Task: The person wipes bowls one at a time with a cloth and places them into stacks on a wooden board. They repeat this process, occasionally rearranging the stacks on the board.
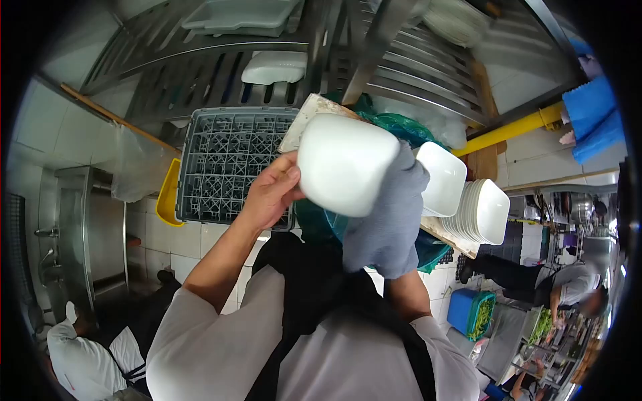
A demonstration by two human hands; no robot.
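Observation:
A white square bowl [344, 160] is held up in front of me, its smooth side facing the camera. The fingers of my left hand [275, 190] pinch its left edge. A grey cloth [388, 217] drapes over my right hand and touches the bowl's right side; the fingers beneath it are hidden. Just right of the cloth, another white bowl [443, 180] rests on a worn board [431, 230]. Beside that bowl stands a row of nested white bowls [485, 210] at the board's right end.
A grey dish rack [234, 160] lies left of the bowl, with a yellow container [170, 194] beside it. Metal shelves [414, 63] hang above. Green plastic [401, 127] shows behind the board. Other people [572, 281] are at the right and lower left. A blue bin [463, 311] is at lower right.

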